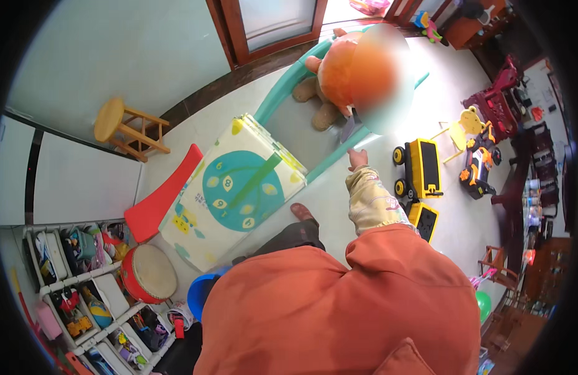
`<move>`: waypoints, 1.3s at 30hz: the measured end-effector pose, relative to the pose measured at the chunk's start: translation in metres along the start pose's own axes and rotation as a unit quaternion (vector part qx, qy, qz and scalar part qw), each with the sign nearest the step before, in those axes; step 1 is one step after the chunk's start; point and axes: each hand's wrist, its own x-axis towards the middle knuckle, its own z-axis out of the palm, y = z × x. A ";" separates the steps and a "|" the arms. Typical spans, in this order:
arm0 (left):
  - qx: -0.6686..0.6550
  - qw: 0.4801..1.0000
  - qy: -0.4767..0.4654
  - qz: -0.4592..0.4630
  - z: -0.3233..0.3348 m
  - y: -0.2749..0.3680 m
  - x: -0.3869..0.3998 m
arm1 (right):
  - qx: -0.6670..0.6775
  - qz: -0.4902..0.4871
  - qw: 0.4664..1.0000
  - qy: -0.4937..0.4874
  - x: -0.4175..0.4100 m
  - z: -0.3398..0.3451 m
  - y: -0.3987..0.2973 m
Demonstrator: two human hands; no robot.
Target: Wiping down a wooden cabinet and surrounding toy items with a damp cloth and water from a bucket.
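My right hand, in a pale patterned sleeve cover, reaches forward beside the teal rail of a low frame. Its fingers look partly spread, and I see nothing held in them. My left hand is out of view. A folded foam play mat with a teal circle and numbers lies before me, against the near end of the frame. Inside the frame sits a large orange plush toy with brown feet; its right part is blurred. A purple piece shows between the toy and the rail.
A red curved panel and a wooden stool stand left. Nearer are a red drum, a blue tub and a rack of toy bins. On the right are a yellow toy truck, a yellow chair and a ride-on toy.
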 end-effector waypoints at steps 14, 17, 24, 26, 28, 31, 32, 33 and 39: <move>0.127 0.981 0.139 -0.037 0.074 0.006 -0.099 | 0.182 0.178 0.967 0.009 0.089 0.005 -0.049; 0.138 0.977 0.161 -0.027 0.083 0.007 -0.098 | 0.155 0.200 0.967 0.017 0.090 0.001 -0.048; 0.154 0.960 0.232 -0.041 0.098 -0.021 -0.147 | 0.127 0.177 0.975 0.031 0.081 -0.001 -0.058; 0.156 0.955 0.248 -0.043 0.094 -0.035 -0.150 | 0.160 0.209 0.965 0.002 0.088 -0.008 -0.055; -0.340 0.906 0.211 -0.142 0.077 -0.046 -0.142 | 0.186 0.237 0.954 -0.003 0.086 -0.008 -0.060; -0.744 0.630 0.143 -0.172 0.053 -0.062 -0.156 | 0.191 0.227 0.955 -0.027 0.084 0.009 -0.063; -0.691 0.678 0.196 -0.156 0.046 -0.073 -0.163 | 0.208 0.211 0.954 -0.045 0.085 0.014 -0.061; -0.420 0.863 0.250 -0.129 0.096 -0.023 -0.135 | 0.231 0.182 0.955 -0.025 0.103 0.000 -0.040; -0.724 0.548 0.382 -0.172 0.118 0.011 -0.138 | 0.168 0.238 0.946 -0.144 0.162 -0.008 -0.019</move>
